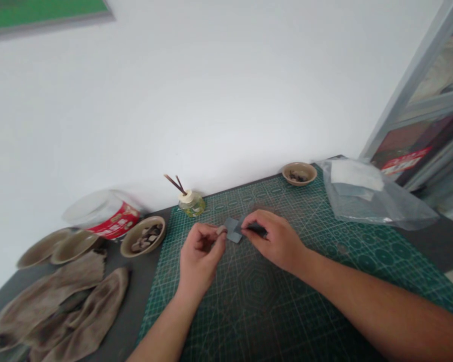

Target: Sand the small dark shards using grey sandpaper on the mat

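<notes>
Over the green cutting mat (264, 286), my two hands are close together. The thumb and fingers of my left hand (200, 256) pinch a small brownish piece (221, 230), whose exact kind I cannot make out. My right hand (275, 239) is closed on a small thin grey sheet at its fingertips. Between the hands are small grey square sheets (232, 230), partly overlapping. Whether they lie on the mat or are all held is unclear. Part of what my right fingers hold is hidden in shadow.
At left stand a bowl of small pieces (145, 237), more bowls (75, 246), a red-labelled plastic tub (113, 216) and a crumpled brown cloth (75, 306). Along the back are a reed diffuser (192, 202) and another bowl (299, 174). A clear plastic bag (373, 196) lies at right.
</notes>
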A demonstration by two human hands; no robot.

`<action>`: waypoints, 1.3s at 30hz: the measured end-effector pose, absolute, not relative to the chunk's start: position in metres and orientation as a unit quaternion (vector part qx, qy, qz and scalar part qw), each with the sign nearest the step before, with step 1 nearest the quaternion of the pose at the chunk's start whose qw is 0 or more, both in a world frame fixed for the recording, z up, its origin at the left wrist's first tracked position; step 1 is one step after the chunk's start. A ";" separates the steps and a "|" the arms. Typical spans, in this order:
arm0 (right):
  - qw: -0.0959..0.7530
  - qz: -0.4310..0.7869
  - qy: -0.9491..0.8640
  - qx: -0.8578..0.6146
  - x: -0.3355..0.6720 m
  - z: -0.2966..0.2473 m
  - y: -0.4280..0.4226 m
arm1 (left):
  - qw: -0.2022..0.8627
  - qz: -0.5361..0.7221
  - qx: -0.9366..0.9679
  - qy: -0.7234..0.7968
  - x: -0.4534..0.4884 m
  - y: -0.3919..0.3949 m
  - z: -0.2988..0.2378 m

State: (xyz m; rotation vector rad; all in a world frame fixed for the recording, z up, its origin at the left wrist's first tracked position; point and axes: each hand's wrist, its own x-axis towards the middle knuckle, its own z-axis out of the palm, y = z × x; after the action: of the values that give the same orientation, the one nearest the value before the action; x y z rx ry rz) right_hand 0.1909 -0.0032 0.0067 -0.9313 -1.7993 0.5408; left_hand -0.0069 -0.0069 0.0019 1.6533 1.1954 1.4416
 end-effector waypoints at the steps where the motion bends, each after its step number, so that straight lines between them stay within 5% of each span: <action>1: 0.489 0.194 -0.762 -0.378 0.189 0.007 -0.008 | 0.318 0.563 0.615 0.451 -0.010 -0.003 0.001; 8: 0.259 0.020 -0.915 -0.308 0.179 -0.002 -0.025 | 0.289 0.568 0.602 0.481 -0.019 0.012 -0.002; 13: 0.169 0.049 -0.929 -0.327 0.190 -0.011 -0.046 | 0.328 0.509 0.644 0.467 -0.014 0.008 -0.001; 17: 0.241 0.139 -0.894 -0.350 0.202 -0.010 -0.062 | 0.370 0.450 0.660 0.474 -0.003 0.002 0.005; 24: 0.510 0.278 -0.716 -0.388 0.213 0.029 -0.089 | 0.534 0.409 0.627 0.393 0.015 -0.056 0.055; 39: 0.577 0.294 -0.716 -0.261 0.220 0.068 -0.135 | 0.594 0.429 0.646 0.216 0.020 -0.119 0.077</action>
State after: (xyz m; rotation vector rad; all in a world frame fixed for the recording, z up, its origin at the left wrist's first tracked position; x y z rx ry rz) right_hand 0.2200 -0.1349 0.0677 -0.6099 -1.6743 0.6888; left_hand 0.0195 -0.1190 0.0774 1.5007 0.5012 0.9963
